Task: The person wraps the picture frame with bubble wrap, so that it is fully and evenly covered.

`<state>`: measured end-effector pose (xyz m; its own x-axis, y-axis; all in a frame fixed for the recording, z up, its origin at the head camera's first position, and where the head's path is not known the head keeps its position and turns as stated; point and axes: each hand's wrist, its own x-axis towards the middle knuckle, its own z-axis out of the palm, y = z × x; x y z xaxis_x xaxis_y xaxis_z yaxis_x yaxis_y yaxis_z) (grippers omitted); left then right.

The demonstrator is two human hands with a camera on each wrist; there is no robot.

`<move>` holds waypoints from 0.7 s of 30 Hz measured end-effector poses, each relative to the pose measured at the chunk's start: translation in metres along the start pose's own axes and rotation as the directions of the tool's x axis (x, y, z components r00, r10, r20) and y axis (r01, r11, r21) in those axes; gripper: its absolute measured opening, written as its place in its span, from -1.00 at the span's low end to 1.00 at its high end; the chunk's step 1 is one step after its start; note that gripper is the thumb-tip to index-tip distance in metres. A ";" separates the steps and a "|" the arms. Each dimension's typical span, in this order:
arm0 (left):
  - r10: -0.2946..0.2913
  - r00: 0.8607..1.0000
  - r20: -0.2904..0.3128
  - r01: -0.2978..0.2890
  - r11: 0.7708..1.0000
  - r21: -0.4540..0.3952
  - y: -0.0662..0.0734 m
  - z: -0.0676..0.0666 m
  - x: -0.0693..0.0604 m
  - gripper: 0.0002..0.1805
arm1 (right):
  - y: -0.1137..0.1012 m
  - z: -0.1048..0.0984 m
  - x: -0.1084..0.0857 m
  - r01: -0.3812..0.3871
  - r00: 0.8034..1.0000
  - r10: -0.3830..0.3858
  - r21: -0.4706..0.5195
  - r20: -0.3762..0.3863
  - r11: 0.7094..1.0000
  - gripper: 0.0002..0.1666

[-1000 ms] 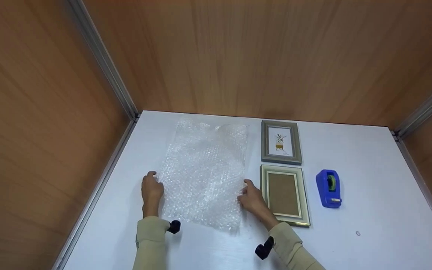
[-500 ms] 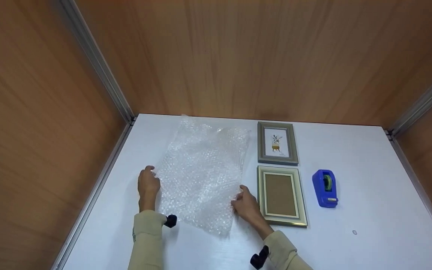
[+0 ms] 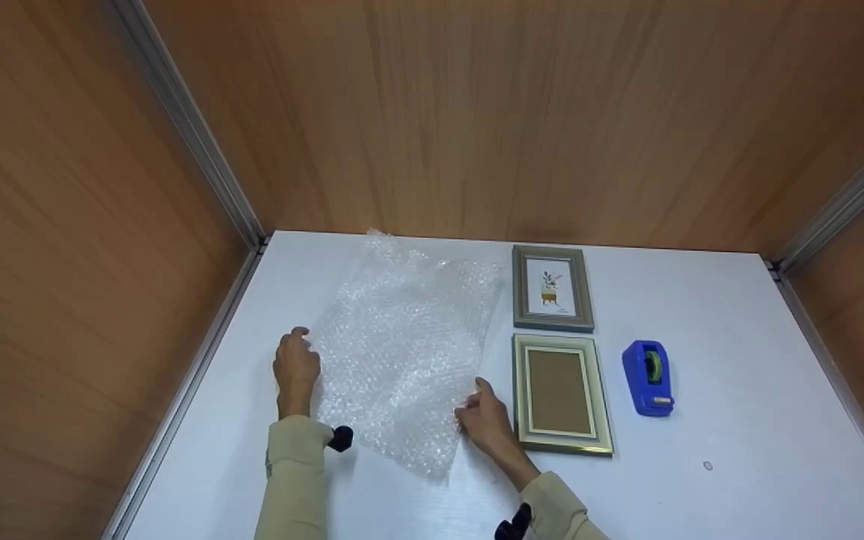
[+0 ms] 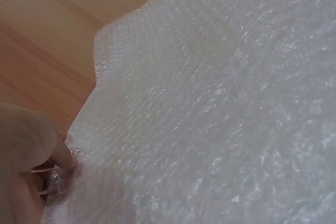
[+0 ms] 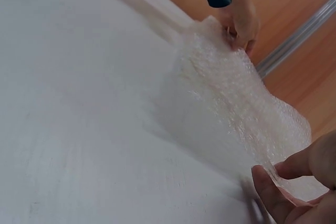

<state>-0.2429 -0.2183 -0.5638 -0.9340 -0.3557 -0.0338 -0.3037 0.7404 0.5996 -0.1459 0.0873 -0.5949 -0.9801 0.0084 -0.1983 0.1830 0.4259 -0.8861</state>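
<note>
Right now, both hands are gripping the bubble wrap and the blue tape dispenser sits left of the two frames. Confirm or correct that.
One slip: the blue tape dispenser sits right of the grey frame and the pale frame, not left, as the head view shows. The left hand and right hand do grip the bubble wrap.

White table [image 3: 732, 352]: two frames [image 3: 562, 394], tape dispenser [image 3: 647, 379] (blue).
</note>
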 end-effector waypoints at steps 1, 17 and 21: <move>-0.003 1.000 -0.001 0.003 1.000 0.007 0.000 0.000 0.000 -0.54 | 0.001 0.000 0.000 0.005 1.000 -0.005 0.001 -0.003 1.000 -0.15; 0.010 0.999 -0.045 -0.011 1.000 -0.029 0.017 -0.010 -0.013 -0.52 | -0.005 -0.035 0.003 0.071 0.997 -0.071 0.011 -0.005 0.997 -0.22; 0.034 0.999 -0.019 -0.036 0.991 -0.132 0.037 -0.002 -0.025 -0.54 | -0.009 -0.048 0.004 0.070 0.997 -0.068 0.066 -0.045 0.995 -0.27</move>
<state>-0.2308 -0.1833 -0.5398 -0.9400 -0.3413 0.0023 -0.2419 0.6710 0.7009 -0.1549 0.1272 -0.5671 -0.9927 0.0203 -0.1190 0.1181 0.3651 -0.9234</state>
